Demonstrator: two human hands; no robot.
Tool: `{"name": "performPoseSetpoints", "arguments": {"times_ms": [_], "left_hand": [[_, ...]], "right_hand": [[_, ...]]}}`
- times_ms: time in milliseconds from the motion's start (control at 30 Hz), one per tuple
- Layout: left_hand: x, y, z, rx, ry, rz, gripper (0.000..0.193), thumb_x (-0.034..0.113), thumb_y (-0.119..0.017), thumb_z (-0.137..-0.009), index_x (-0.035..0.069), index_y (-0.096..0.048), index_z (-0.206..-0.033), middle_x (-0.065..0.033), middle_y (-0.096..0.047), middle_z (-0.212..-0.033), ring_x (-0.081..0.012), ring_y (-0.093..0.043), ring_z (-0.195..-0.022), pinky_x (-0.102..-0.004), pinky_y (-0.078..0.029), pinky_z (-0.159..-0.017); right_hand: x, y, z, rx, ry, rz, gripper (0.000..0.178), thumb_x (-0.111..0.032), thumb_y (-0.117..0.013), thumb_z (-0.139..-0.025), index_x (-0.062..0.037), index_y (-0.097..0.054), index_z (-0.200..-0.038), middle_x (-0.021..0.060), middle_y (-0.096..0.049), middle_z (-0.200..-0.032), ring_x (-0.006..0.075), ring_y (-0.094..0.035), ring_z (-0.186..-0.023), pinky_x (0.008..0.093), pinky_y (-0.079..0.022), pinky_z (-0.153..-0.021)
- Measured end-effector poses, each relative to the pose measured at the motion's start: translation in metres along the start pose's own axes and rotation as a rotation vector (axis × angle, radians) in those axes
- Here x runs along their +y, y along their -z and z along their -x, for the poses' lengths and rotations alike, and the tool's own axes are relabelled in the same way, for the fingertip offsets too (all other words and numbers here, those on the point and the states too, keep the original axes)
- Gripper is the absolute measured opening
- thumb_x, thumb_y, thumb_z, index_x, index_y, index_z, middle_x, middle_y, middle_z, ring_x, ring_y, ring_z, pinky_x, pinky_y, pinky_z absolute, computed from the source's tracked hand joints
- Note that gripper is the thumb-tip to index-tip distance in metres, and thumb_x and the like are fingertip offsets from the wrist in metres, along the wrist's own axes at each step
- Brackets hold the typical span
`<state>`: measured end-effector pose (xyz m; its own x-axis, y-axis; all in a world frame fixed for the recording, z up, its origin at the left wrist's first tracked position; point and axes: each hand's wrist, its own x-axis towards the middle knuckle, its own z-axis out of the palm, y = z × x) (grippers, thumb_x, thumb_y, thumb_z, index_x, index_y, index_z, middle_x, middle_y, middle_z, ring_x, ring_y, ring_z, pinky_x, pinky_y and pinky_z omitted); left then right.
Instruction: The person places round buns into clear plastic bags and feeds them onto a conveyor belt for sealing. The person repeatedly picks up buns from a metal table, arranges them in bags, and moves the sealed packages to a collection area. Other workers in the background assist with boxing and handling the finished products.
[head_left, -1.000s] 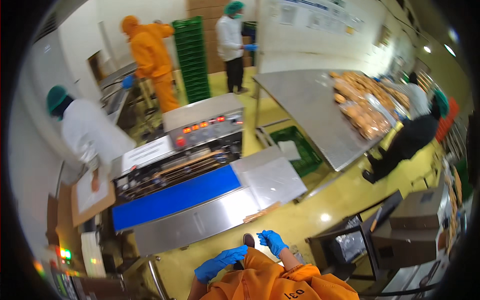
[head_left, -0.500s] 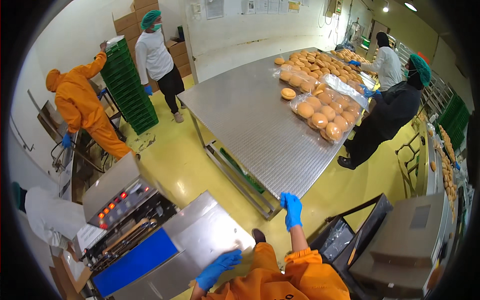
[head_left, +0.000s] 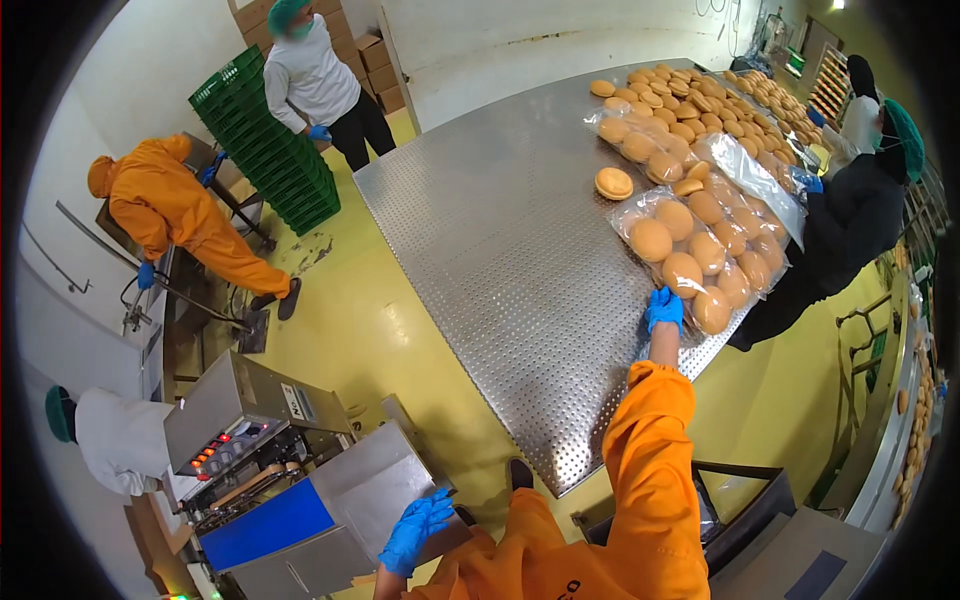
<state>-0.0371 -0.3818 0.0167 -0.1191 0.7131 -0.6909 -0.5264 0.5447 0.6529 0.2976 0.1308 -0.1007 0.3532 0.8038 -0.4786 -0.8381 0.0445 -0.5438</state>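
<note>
At the near edge of the metal table, my right hand (head_left: 664,310) in a blue glove has its fingers bunched on the near end of a clear plastic bag of buns (head_left: 706,250). The round golden buns show through the film, and the bag lies flat on the table. A second bag of buns (head_left: 650,146) lies just behind it. One loose bun (head_left: 613,183) sits to the left of the bags. My left hand (head_left: 415,530), also blue-gloved, hangs low beside a steel conveyor machine, holding nothing, its fingers apart.
The perforated metal table (head_left: 480,230) bears a heap of loose buns (head_left: 690,100) at its far end. A co-worker in dark clothes (head_left: 850,220) stands at its right. A sealing machine (head_left: 240,420) with a blue belt stands left; green crates (head_left: 270,150) are stacked behind. A black bin (head_left: 745,500) is near right.
My right hand has reached forward and right to the bag of buns, and I have come closer to the table. The co-worker in white by the crates has turned and bent an arm.
</note>
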Motion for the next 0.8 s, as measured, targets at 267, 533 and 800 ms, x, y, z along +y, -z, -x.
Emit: {"name": "performPoseSetpoints", "arguments": {"times_ms": [267,533,800], "left_hand": [[0.044,-0.053,-0.045,-0.058,-0.024,-0.143,0.04,0.029,-0.041,-0.093,0.005,-0.044,-0.124,-0.0078,-0.05,-0.123,-0.0197,-0.05,-0.109,-0.0328,-0.039,-0.091],[0.053,-0.075,-0.058,-0.127,-0.052,-0.181,0.039,0.03,-0.04,-0.093,0.003,-0.045,-0.12,-0.0096,-0.042,-0.131,-0.0234,-0.047,-0.113,-0.0356,-0.04,-0.091],[0.05,-0.095,-0.072,-0.16,0.002,-0.264,0.04,0.032,-0.041,-0.093,0.008,-0.047,-0.124,-0.0069,-0.05,-0.122,-0.0189,-0.05,-0.109,-0.0329,-0.038,-0.092]], "right_hand": [[0.033,0.0,0.01,0.048,-0.051,0.06,0.016,-0.022,-0.038,-0.088,-0.0102,-0.048,-0.089,0.0027,-0.046,-0.08,0.0169,-0.04,-0.069,0.0378,-0.039,-0.074],[-0.002,-0.007,0.002,0.088,0.034,-0.02,0.017,-0.01,-0.038,-0.085,-0.0165,-0.043,-0.07,-0.0021,-0.042,-0.057,0.0113,-0.033,-0.046,0.0281,-0.03,-0.049],[0.024,0.025,0.046,-0.116,-0.082,-0.002,0.015,-0.005,-0.044,-0.078,-0.0126,-0.042,-0.065,0.0017,-0.042,-0.056,0.0111,-0.033,-0.042,0.0245,-0.029,-0.042]]}}
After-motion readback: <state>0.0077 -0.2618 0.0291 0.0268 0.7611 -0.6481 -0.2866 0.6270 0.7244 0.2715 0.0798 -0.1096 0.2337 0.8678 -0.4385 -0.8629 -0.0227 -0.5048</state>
